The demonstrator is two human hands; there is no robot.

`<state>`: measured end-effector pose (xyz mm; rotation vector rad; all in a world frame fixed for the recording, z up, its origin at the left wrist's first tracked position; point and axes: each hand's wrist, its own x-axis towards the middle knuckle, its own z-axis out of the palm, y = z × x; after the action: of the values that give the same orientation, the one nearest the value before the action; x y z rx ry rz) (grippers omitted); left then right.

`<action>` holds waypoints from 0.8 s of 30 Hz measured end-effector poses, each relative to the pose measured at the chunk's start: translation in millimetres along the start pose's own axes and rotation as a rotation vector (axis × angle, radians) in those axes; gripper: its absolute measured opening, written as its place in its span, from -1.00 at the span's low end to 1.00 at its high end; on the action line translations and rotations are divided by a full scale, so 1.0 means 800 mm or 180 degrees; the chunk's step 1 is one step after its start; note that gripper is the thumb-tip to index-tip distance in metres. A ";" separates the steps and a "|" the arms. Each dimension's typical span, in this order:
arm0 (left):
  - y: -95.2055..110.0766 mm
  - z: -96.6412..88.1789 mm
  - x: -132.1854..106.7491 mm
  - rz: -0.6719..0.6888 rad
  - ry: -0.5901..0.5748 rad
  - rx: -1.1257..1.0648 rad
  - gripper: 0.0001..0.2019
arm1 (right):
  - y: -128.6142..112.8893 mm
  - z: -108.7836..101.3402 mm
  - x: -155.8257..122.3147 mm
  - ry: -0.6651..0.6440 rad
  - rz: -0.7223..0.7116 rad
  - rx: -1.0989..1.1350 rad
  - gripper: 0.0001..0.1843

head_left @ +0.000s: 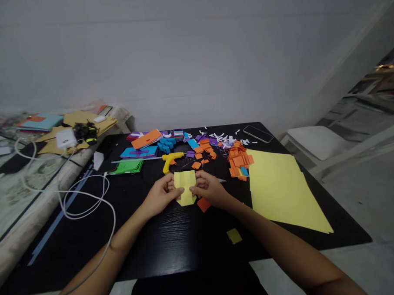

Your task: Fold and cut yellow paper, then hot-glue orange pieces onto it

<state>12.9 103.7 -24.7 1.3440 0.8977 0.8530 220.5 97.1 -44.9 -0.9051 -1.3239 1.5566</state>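
Observation:
Between my two hands is a small piece of yellow paper [186, 182] with fold creases and angled lower corners. My left hand [160, 193] grips its left edge, thumb on top and fingers curled behind. On the right edge, my right hand [211, 189] pinches it the same way. An orange paper piece [203, 204] lies just under my right hand. Beyond my left hand rests a yellow glue gun [171, 160]. A small yellow paper square [234, 236] lies near the table's front edge.
Large yellow sheets [280, 186] cover the table's right side. Folded orange pieces [238, 160], white scraps [223, 140], green packets [127, 166] and a phone [258, 133] lie farther back. A white cable [114, 222] loops across the left, over my left forearm. A white chair [318, 139] stands right.

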 end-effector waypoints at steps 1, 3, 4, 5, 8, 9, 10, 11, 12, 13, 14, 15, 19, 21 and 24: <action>0.000 0.000 0.000 0.0020 0.0023 0.0005 -0.63 | 0.000 0.000 0.000 0.0010 -0.0007 -0.0026 -0.55; 0.000 0.000 0.000 0.0074 0.0046 0.0039 -0.62 | 0.001 0.000 0.000 0.0002 -0.0014 -0.0017 -0.54; -0.001 0.000 0.000 0.0105 0.0043 0.0069 -0.61 | 0.001 0.001 0.000 -0.0011 -0.0019 0.0013 -0.52; -0.001 0.001 -0.001 0.0130 0.0029 0.0113 -0.61 | 0.002 0.002 0.000 -0.0027 -0.0022 0.0044 -0.51; -0.004 0.001 -0.001 0.0140 -0.0040 0.0290 -0.62 | 0.004 0.004 -0.001 -0.0068 -0.0022 0.0105 -0.50; -0.005 0.001 -0.002 0.0135 -0.0062 0.0327 -0.62 | 0.004 0.004 -0.001 -0.0076 -0.0016 0.0115 -0.51; -0.005 0.001 -0.002 0.0125 -0.0083 0.0342 -0.61 | 0.003 0.004 -0.001 -0.0076 -0.0008 0.0107 -0.51; -0.006 0.001 -0.002 0.0114 -0.0099 0.0323 -0.60 | 0.003 0.004 -0.001 -0.0072 0.0005 0.0080 -0.52; -0.006 0.001 -0.002 0.0105 -0.0106 0.0269 -0.59 | 0.002 0.003 -0.001 -0.0060 0.0017 0.0044 -0.53; -0.005 0.001 -0.001 0.0096 -0.0107 0.0196 -0.58 | 0.001 0.003 -0.001 -0.0042 0.0030 0.0006 -0.55; -0.004 0.001 -0.001 0.0084 -0.0097 0.0121 -0.57 | 0.000 0.002 -0.001 -0.0025 0.0041 -0.0026 -0.56; -0.003 0.001 -0.001 0.0069 -0.0079 0.0055 -0.56 | -0.001 0.002 -0.001 -0.0014 0.0049 -0.0045 -0.56; -0.001 0.001 0.001 0.0051 -0.0021 -0.0010 -0.55 | 0.000 0.004 -0.001 0.0049 0.0013 -0.0015 -0.54; -0.001 0.002 0.001 0.0077 -0.0030 0.0014 -0.56 | 0.001 0.006 -0.001 0.0092 -0.0047 -0.0008 -0.50; -0.003 0.001 0.000 0.0082 -0.0046 0.0033 -0.58 | 0.000 0.007 -0.001 0.0101 -0.0099 -0.0081 -0.53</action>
<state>13.9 102.9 -26.7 1.3716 0.8763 0.8587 215.6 94.5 -43.8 -0.9172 -1.3319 1.4987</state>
